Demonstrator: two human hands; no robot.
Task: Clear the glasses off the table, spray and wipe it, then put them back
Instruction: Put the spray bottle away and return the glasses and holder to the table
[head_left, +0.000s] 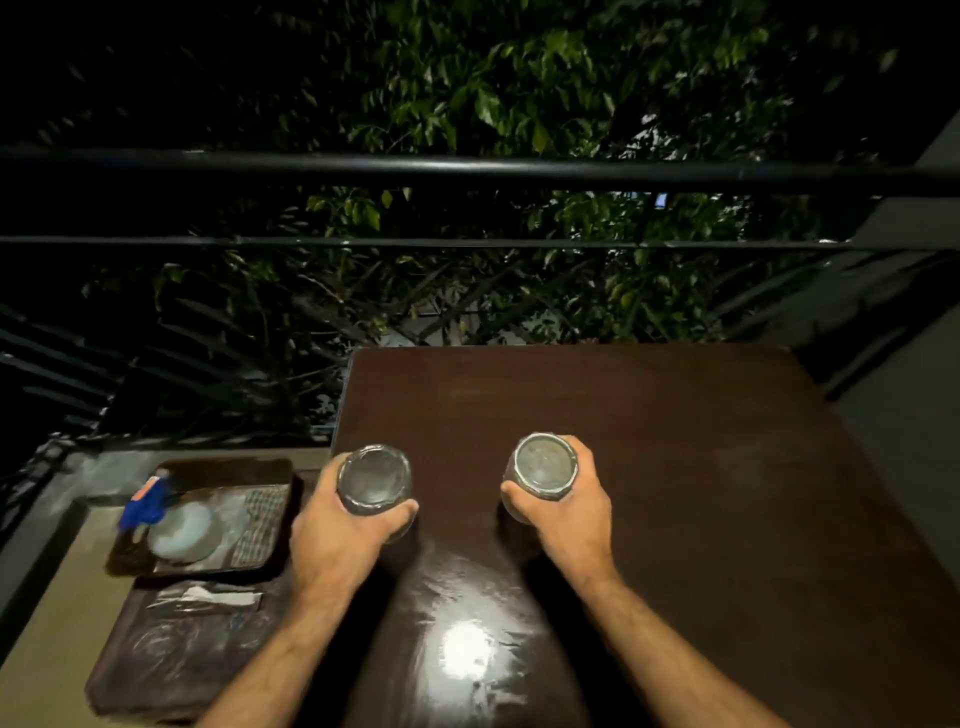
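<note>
Two glasses are in view, the left glass (374, 479) and the right glass (545, 464), one in each of two hands, the left hand (343, 530) and the right hand (569, 512). There is one dark table (675, 467). Beside it lie two trays, the far tray (208, 467) and the near tray (171, 670), with one spray bottle (148, 501) and one cloth (260, 519).

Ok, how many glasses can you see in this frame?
2. One glass is in the left hand at the table's left edge; the other glass is in the right hand over the table. None seen elsewhere.
</note>
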